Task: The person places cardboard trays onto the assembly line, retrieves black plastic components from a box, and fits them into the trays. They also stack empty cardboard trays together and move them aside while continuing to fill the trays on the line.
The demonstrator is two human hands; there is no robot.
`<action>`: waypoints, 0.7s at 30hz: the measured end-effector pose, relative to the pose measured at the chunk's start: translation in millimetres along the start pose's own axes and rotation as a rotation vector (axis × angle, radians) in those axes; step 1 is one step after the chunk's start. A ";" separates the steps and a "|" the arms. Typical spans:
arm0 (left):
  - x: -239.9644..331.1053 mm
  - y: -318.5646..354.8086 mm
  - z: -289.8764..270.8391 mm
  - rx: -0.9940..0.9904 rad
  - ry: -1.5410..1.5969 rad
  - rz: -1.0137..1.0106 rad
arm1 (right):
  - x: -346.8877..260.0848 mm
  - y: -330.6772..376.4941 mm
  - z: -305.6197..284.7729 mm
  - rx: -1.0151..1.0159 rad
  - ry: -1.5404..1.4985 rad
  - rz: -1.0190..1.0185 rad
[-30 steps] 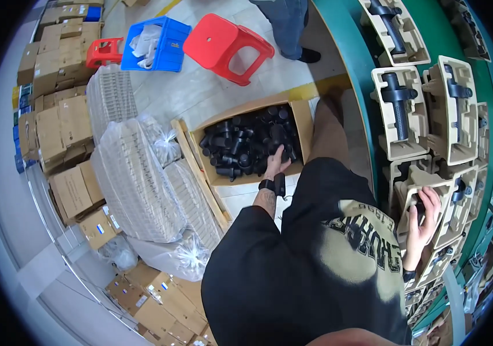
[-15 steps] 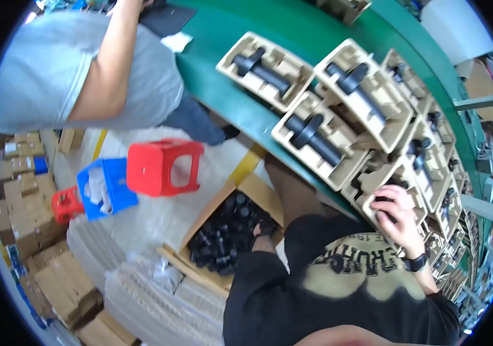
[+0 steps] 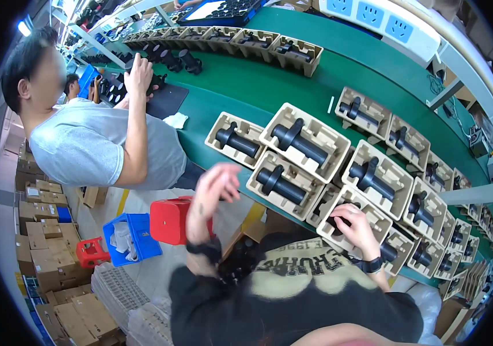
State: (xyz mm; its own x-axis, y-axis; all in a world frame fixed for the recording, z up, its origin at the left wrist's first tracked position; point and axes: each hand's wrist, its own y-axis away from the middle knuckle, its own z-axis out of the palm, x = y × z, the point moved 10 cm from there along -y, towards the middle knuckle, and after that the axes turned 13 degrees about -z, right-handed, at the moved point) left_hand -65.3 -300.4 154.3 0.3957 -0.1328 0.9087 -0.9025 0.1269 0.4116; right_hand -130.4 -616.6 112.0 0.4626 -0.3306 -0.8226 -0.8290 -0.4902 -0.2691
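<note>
My left hand [image 3: 217, 187] is raised at the near edge of the green bench, its fingers loosely bent and apart, with nothing seen in them. My right hand [image 3: 354, 225] reaches into a beige moulded tray [image 3: 378, 235], fingers curled over a black part [image 3: 335, 221] that they mostly hide. Beside it, other trays hold black tube-shaped parts, each with a raised knob and a collar, such as the tube-shaped part [image 3: 284, 187] in the tray to the left and the tube-shaped part [image 3: 301, 144] in the upper tray behind it.
A co-worker in a grey shirt [image 3: 88, 144] stands at the left, handling a dark part. Filled trays [image 3: 246, 37] line the bench's far side. Below are a red stool [image 3: 165, 219], a blue crate [image 3: 137, 254] and a cardboard box [image 3: 255, 230] of black parts, partly hidden.
My left hand has come up from the cardboard box of black parts to the bench edge. The view has tilted up, showing more bench. My right hand stays at the tray.
</note>
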 end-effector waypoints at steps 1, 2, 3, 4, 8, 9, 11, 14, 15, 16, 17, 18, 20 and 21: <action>50.4 -18.5 11.6 -0.067 -0.194 0.052 | 0.7 0.1 -3.3 0.052 0.022 -0.011; 89.5 -40.4 23.6 -0.138 -0.386 0.103 | 0.4 1.0 -8.3 0.104 0.045 -0.017; 119.8 -74.2 29.2 -0.114 -0.550 0.170 | 1.6 1.7 -8.0 0.126 0.049 -0.011; 149.6 -104.6 33.1 -0.082 -0.710 0.239 | 2.6 1.6 -9.2 0.145 0.060 0.025; 168.8 -279.9 -33.9 0.302 -1.071 0.308 | 1.9 -0.6 -8.0 0.219 0.094 0.118; 157.5 -324.7 -44.3 0.313 -1.081 0.287 | 3.9 -2.6 -9.9 0.239 0.120 0.136; 131.4 -404.1 -47.9 0.299 -1.092 0.266 | 6.7 -3.9 -12.1 0.263 0.149 0.179; 102.5 -472.1 -15.1 0.331 -1.124 0.105 | 13.4 -1.3 -12.2 0.318 0.206 0.291; 100.1 -483.3 -1.5 0.370 -1.147 0.091 | 14.2 -3.3 -9.2 0.324 0.201 0.307; 97.9 -492.7 8.5 0.360 -1.153 0.085 | 14.9 -3.7 -10.4 0.356 0.227 0.333; 100.2 -501.2 14.0 0.393 -1.144 0.093 | 14.6 -3.5 -11.7 0.388 0.254 0.360; 103.0 -508.3 12.5 0.429 -1.135 0.102 | 15.7 -3.4 -13.0 0.418 0.280 0.384; 101.4 -534.4 16.0 0.389 -1.150 0.074 | 20.0 -3.4 -12.5 0.435 0.295 0.430; 99.5 -546.5 16.8 0.365 -1.158 0.047 | 22.2 -2.9 -13.4 0.447 0.312 0.459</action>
State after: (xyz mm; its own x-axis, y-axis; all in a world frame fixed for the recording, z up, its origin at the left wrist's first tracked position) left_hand 464.5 -399.5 18.6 0.1438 -0.9586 0.2456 -0.9805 -0.1045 0.1663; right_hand -113.6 -633.3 101.2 0.0490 -0.6726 -0.7384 -0.9802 0.1095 -0.1648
